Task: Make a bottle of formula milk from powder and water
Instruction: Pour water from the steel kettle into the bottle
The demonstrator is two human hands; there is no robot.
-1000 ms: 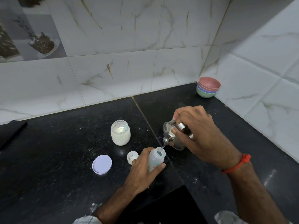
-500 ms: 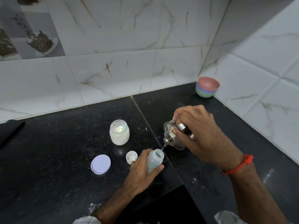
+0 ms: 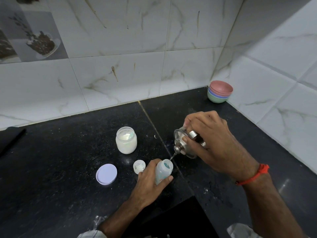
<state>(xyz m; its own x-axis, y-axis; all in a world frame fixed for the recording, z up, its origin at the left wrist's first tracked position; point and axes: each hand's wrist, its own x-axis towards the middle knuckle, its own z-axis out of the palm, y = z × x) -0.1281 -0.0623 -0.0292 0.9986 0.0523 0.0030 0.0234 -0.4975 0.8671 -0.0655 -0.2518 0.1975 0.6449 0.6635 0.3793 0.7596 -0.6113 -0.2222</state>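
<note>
My left hand (image 3: 151,182) grips a small translucent baby bottle (image 3: 163,171) that stands open on the black counter. Just right of it, my right hand (image 3: 211,141) holds a steel water vessel (image 3: 181,143) tipped on its side, its small spout pointing down at the bottle's mouth. A thin stream of water runs from the spout into the bottle. An open glass jar of white powder (image 3: 126,140) stands behind and to the left. The bottle's cap (image 3: 139,166) lies just left of my left hand.
A pale lilac jar lid (image 3: 106,173) lies flat on the counter left of the cap. A stack of coloured bowls (image 3: 220,91) sits in the back right corner against the tiled walls. White powder specks dot the black counter (image 3: 51,160).
Both hands hold almost the same pose throughout. The vessel stays tilted and water keeps running into the bottle.
</note>
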